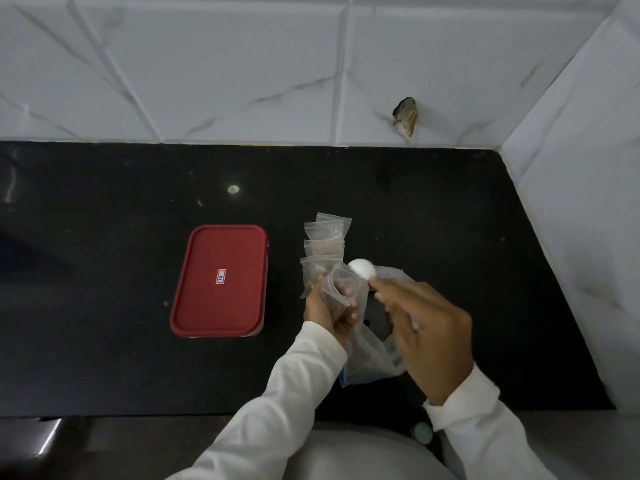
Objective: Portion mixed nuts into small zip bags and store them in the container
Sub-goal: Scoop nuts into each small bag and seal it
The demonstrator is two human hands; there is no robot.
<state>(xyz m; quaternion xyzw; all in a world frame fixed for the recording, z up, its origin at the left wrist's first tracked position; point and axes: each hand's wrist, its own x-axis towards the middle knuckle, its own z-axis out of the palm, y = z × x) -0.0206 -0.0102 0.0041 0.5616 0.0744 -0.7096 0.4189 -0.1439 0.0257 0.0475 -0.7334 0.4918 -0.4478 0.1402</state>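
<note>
My left hand [327,308] grips a small clear zip bag [337,285] with brown nuts inside, its mouth turned up. My right hand [426,332] holds a white spoon [362,267] whose bowl sits right at the bag's mouth. Under both hands lies a large clear plastic bag [372,355] on the counter. Several small zip bags [325,242] with nuts in them lie overlapping in a row just behind my left hand. The container with a red lid [220,280] stands shut to the left, apart from my hands.
The black counter [104,306] runs to a white tiled wall [242,64] behind and a tiled side wall [581,237] on the right. A chipped hole [405,114] marks the back wall. The counter's front edge is near my body.
</note>
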